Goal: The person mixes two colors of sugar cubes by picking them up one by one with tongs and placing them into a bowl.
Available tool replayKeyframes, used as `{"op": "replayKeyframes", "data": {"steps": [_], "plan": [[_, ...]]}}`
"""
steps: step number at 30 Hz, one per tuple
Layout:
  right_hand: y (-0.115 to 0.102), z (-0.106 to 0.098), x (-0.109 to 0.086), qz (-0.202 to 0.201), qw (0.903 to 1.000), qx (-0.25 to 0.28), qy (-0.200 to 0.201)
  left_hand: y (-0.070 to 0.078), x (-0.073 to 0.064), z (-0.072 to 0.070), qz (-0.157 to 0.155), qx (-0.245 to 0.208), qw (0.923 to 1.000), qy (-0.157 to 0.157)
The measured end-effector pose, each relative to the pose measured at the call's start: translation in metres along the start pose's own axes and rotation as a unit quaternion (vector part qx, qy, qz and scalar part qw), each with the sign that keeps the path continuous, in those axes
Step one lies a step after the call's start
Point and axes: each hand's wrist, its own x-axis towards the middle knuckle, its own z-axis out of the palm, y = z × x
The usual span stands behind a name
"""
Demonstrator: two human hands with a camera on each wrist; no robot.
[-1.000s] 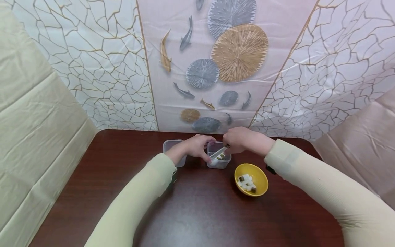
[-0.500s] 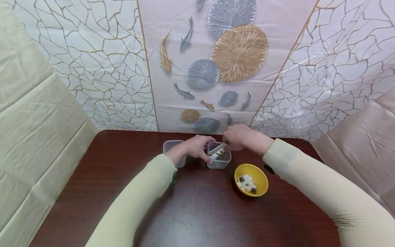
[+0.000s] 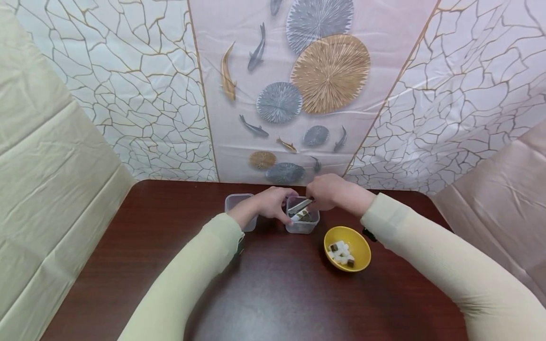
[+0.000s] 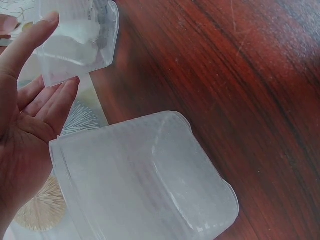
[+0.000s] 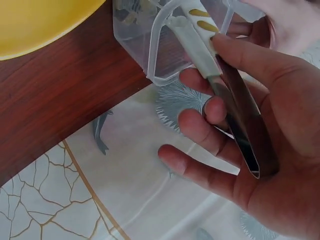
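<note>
My left hand [image 3: 272,202] holds a small clear plastic container [image 3: 302,228] at the back of the table. In the left wrist view its thumb and fingers lie on different sides of the container's wall. My right hand [image 3: 326,192] grips metal tongs [image 5: 240,117] with white slotted tips, which reach down into this container. The two arms of the tongs stand slightly apart. Some whitish and dark bits show through the container's wall, partly hidden by the tongs. Just left of my left hand is a second clear container [image 4: 135,175], partly covered by my wrist in the head view.
A yellow bowl [image 3: 361,246] with several white cubes and a few dark brown pieces [image 3: 350,262] stands near my right forearm. The brown table [image 3: 273,293] ends at a patterned cloth [image 3: 230,142] behind the containers. Something dark green [image 3: 240,246] shows beside my left sleeve.
The tongs' arms have spread slightly apart inside the container and their angle has shifted. My right forearm has moved a little to the left. My left hand stays in place.
</note>
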Motion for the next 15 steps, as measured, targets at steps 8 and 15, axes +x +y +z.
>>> {"op": "replayKeyframes", "data": {"steps": [8, 15], "plan": [[-0.004, 0.0066, 0.006, -0.001, 0.999, -0.043, 0.009, -0.0012, -0.0008, 0.0015, 0.0, 0.003, 1.0, 0.002], [-0.0035, 0.0051, 0.0039, 0.007, 0.9985, -0.047, 0.027, -0.002, 0.0007, 0.0015, 0.003, 0.012, 0.9999, 0.007]]}}
